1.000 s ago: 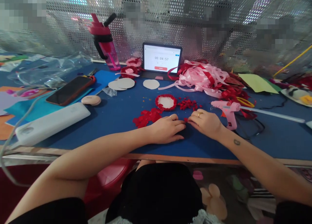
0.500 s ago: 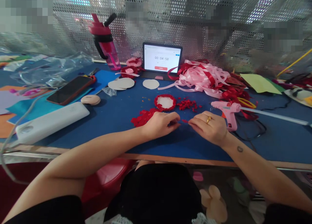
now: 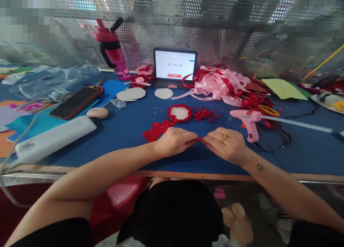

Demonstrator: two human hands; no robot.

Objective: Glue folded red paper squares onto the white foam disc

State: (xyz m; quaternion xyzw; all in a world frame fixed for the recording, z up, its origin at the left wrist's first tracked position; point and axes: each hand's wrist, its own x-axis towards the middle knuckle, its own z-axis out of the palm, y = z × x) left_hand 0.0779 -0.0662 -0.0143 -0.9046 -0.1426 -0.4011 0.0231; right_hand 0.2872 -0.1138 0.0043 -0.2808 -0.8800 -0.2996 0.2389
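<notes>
Between my fingertips a small red ribbon piece [image 3: 199, 138] is pinched from both sides. My left hand [image 3: 174, 141] is closed on its left end, above the table's near edge. On its other end, my right hand [image 3: 225, 143], with a gold ring, is closed too. Just behind my left hand lies a pile of flat red ribbon pieces [image 3: 156, 129]. Beyond the hands sits a white disc [image 3: 180, 113] ringed with red folded pieces. A heap of small folded red pieces [image 3: 204, 114] lies to its right.
A pink glue gun [image 3: 248, 123] lies right of my right hand. Tangled pink and red ribbons [image 3: 219, 84], a tablet [image 3: 175, 65] showing a timer, and white discs [image 3: 163, 93] are behind. A pink bottle [image 3: 114, 53], a phone [image 3: 76, 101] and a white device [image 3: 56, 137] are at left.
My hands have come together; the left fingers, curled and apart from the right before, now pinch the red ribbon piece along with the right ones. The view has shifted slightly.
</notes>
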